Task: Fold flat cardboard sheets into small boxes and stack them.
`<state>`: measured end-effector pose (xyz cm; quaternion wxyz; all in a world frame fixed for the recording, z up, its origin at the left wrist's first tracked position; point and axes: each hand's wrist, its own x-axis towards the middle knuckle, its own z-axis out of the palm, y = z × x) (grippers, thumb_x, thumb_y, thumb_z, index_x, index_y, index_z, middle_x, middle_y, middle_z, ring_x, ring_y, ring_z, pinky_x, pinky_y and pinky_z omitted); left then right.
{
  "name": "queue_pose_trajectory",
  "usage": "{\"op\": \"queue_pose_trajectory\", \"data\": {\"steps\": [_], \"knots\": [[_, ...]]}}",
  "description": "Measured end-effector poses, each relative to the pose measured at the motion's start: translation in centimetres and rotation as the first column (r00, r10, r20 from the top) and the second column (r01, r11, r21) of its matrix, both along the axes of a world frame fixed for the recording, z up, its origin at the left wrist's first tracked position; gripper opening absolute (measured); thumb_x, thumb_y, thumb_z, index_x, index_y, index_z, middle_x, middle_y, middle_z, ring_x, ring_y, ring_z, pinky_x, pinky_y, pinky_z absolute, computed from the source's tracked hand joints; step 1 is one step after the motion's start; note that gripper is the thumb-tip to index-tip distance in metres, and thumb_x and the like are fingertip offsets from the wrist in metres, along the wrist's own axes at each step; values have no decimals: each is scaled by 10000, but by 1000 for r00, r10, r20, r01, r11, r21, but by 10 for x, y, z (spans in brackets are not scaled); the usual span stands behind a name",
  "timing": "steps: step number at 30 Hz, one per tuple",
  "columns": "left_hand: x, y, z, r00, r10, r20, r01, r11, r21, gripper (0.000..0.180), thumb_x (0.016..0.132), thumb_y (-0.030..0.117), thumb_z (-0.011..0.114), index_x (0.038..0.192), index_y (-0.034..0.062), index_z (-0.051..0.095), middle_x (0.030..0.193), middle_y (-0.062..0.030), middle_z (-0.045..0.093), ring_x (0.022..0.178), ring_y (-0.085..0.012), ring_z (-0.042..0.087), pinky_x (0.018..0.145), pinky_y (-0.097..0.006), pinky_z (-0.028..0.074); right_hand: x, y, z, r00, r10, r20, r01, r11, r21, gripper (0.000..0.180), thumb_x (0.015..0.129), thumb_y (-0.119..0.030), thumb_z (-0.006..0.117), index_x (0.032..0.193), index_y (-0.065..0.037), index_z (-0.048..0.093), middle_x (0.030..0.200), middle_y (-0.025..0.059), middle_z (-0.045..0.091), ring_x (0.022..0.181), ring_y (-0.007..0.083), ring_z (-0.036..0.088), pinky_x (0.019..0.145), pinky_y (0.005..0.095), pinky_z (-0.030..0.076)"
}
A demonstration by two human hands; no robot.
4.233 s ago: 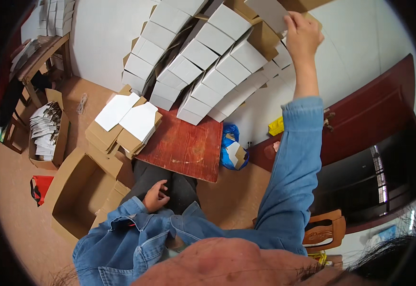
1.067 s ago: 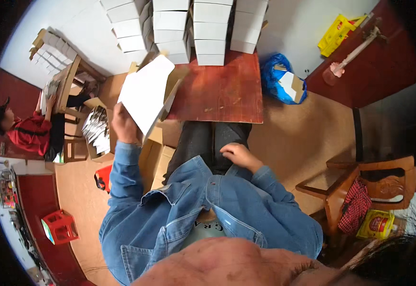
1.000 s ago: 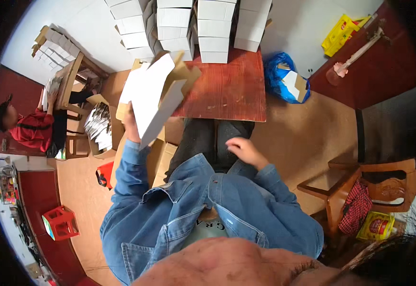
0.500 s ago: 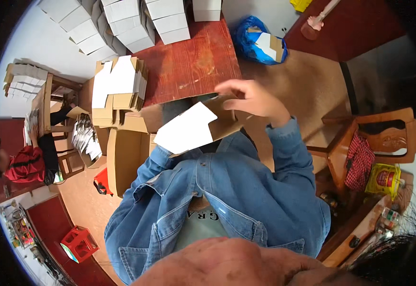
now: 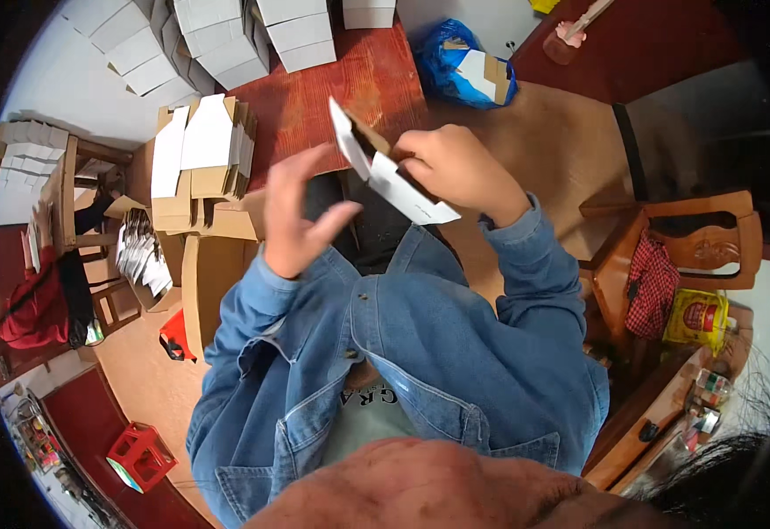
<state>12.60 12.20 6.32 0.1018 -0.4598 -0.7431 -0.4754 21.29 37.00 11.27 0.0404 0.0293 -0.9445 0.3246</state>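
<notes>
My right hand [image 5: 456,167] grips a flat white-and-brown cardboard box blank [image 5: 385,172], held tilted over my lap, its flaps partly unfolded. My left hand [image 5: 292,216] is just to its left, fingers spread, holding nothing and not touching the blank. Both arms are in blue denim sleeves. A stack of flat box blanks [image 5: 204,154] lies in an open cardboard carton on my left, next to the low red wooden table [image 5: 358,79].
Folded white boxes [image 5: 217,40] are stacked at the table's far edge against the wall. A blue bag [image 5: 469,66] with cardboard lies on the floor to the right. A wooden chair [image 5: 676,256] stands at right, an empty carton [image 5: 204,291] at left, a red crate [image 5: 138,454] lower left.
I took a flat blank from the stack with my left hand and brought it over my lap. My right hand now holds it, and my left hand has let go.
</notes>
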Motion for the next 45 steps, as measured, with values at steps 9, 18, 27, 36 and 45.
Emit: {"op": "queue_pose_trajectory", "data": {"steps": [9,18,27,36,45], "knots": [[35,21,-25,989,141,-48,-142,990,-25,612,724,297,905,1222,55,643,950,-62,649,841,-270,592,855,-392,401,9,26,-45,982,-177,-62,171,980,-103,126,865,-119,648,956,-41,688,877,186,715,828,406,693,727,478,548],[36,25,-31,939,274,-207,-333,873,-356,281,765,251,831,996,140,715,1338,-159,554,1318,-385,452,1057,-535,329,28,2,-86,942,-307,134,334,888,-316,235,894,-46,668,1127,-17,684,886,160,746,784,222,728,702,339,542],[35,19,-70,975,121,187,-54,942,-330,491,772,35,754,1235,15,594,1314,-242,542,1170,-429,582,976,-429,513,51,-16,-123,907,-393,155,355,513,-782,328,968,-118,674,1278,-23,628,1069,92,738,776,117,630,713,268,514],[40,26,-71,983,26,181,31,952,-304,641,759,55,789,1339,21,517,1271,-225,550,1159,-390,577,973,-421,502,54,-26,-167,974,-134,184,226,471,-853,570,894,-54,736,1420,-1,523,1313,65,604,1195,132,570,1008,285,474],[51,-4,-105,907,-227,354,299,940,-165,799,654,229,954,1345,73,585,1548,-277,350,1408,-430,418,1153,-495,359,58,-16,-164,986,-94,135,164,543,-824,371,942,-22,614,1311,0,624,1250,100,652,1179,158,590,1023,321,470]]}}
